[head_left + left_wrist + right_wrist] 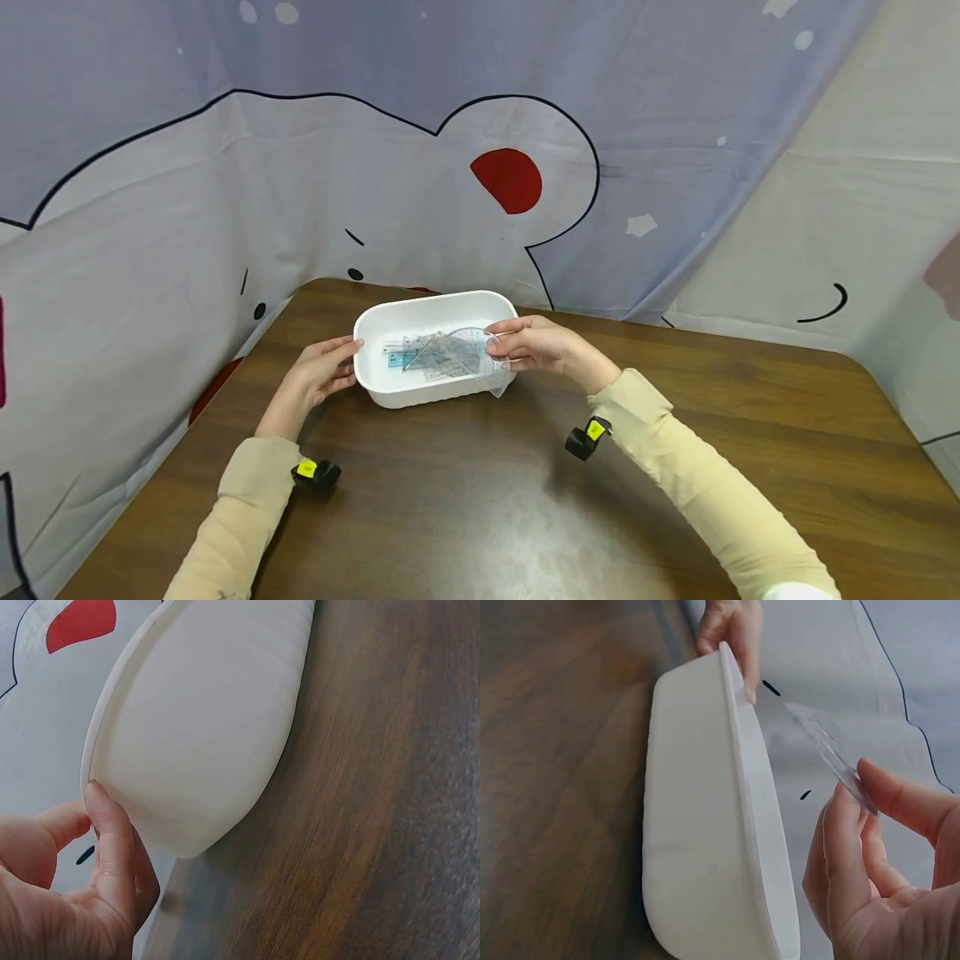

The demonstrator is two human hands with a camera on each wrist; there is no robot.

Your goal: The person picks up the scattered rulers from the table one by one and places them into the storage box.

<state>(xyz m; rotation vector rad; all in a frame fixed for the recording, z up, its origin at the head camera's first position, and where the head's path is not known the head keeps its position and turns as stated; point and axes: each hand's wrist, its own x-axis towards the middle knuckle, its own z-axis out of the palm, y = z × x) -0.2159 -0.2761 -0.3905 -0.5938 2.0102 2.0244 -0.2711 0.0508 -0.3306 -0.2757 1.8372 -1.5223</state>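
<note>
A white plastic bin sits toward the back of the table, with clear rulers and set squares overlapping inside it; one strip has blue parts. My left hand pinches the bin's left rim, thumb and fingers on either side, as the left wrist view also shows. In my right hand a clear protractor is pinched between thumb and fingers. It is tilted over the bin's right end and covers part of the pieces below. The right wrist view shows the protractor nearly edge-on, above the bin's rim.
The brown wooden table extends in front of the bin and off to the right. Behind it hangs a printed cloth close to the table's back edge. A small black camera is strapped at each wrist.
</note>
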